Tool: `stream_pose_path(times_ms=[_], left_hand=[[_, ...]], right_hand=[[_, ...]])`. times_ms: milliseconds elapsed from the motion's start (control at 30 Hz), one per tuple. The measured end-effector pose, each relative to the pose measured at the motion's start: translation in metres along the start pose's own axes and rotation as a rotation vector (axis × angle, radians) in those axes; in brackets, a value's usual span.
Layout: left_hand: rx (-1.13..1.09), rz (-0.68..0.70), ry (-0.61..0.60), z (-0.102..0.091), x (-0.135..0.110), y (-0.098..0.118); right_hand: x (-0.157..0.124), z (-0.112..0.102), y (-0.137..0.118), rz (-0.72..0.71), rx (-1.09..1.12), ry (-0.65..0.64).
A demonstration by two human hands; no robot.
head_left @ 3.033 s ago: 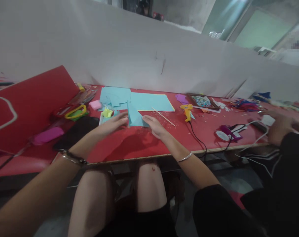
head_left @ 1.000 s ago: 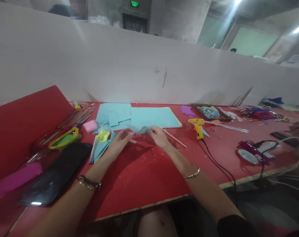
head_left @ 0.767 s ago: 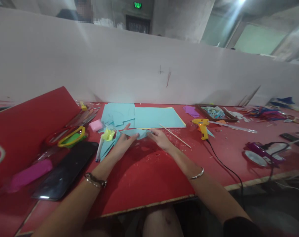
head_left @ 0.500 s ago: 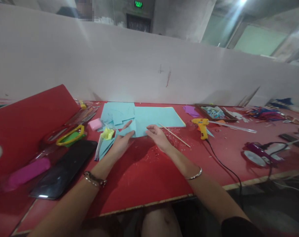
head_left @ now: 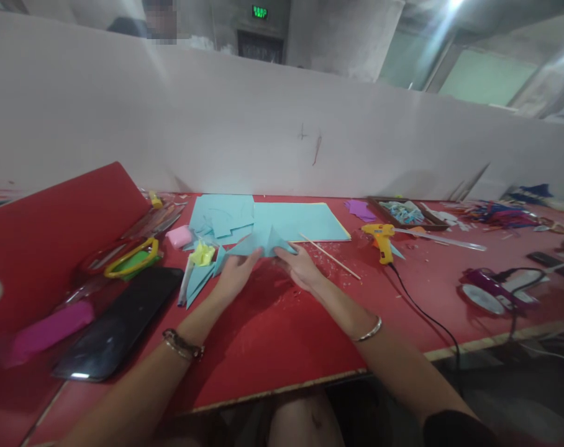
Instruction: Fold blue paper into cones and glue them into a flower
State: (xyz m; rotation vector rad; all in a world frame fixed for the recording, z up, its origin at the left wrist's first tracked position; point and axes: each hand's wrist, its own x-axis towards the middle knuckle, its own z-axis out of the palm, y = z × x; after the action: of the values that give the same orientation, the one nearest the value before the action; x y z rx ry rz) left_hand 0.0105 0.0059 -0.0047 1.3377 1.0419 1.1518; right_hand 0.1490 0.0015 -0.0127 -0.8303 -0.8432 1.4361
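"What's on the counter (head_left: 305, 335) to the left?"

"A black phone (head_left: 123, 323), with a magenta block (head_left: 53, 329) beside it. A smaller pink block (head_left: 179, 237) lies farther back."

"And the right?"

"A yellow glue gun (head_left: 381, 241). Behind it, a brown tray (head_left: 435, 219) holds pale scraps (head_left: 405, 212), and purple paper (head_left: 360, 210) lies just left of the tray."

"Farther over?"

"A purple device (head_left: 491, 283); I can't tell what kind. Coloured strips (head_left: 505, 214) lie heaped behind it."

"Beyond all that?"

"A white partition (head_left: 217, 124), with a green exit sign (head_left: 259, 12) showing above."
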Motion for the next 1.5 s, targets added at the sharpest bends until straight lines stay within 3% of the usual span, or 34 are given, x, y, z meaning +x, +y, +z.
stream_pose_path(times_ms=[133, 233, 467, 633, 967, 1067, 1267, 1500], left_hand=[[0.211, 0.073, -0.028, -0.0038, 0.0024, 0.0014], [0.284, 0.039, 0.005, -0.0053, 0.0037, 0.0019], [0.198, 0.020, 0.070, -0.0047, 0.0040, 0.0024], [0.317, 0.059, 0.017, -0.0042, 0.0030, 0.0025], [0.481, 0.286, -0.032, -0.0055, 0.0032, -0.0013], [0.481, 0.262, 0.041, -0.0055, 0.0035, -0.0002], [0.470, 0.217, -0.001, -0.0056, 0.0035, 0.0009], [0.568, 0.213, 0.050, -0.0089, 0.0065, -0.0037]], right_hand=[[-0.0008, 0.0003, -0.0015, 0.013, -0.014, 0.034], [-0.0011, -0.0008, -0.0016, 0.013, 0.008, 0.001], [0.0017, -0.0016, 0.0003, 0.063, 0.122, -0.020], [-0.0021, 0.0010, 0.0029, 0.041, -0.015, -0.127], [0.0011, -0.0004, 0.0058, -0.108, -0.244, -0.059], [-0.0013, 0.0016, 0.0024, -0.105, -0.287, -0.043], [-0.0024, 0.0010, 0.0040, -0.139, -0.296, -0.039], [0.0020, -0.0017, 0.0041, -0.135, -0.225, -0.078]])
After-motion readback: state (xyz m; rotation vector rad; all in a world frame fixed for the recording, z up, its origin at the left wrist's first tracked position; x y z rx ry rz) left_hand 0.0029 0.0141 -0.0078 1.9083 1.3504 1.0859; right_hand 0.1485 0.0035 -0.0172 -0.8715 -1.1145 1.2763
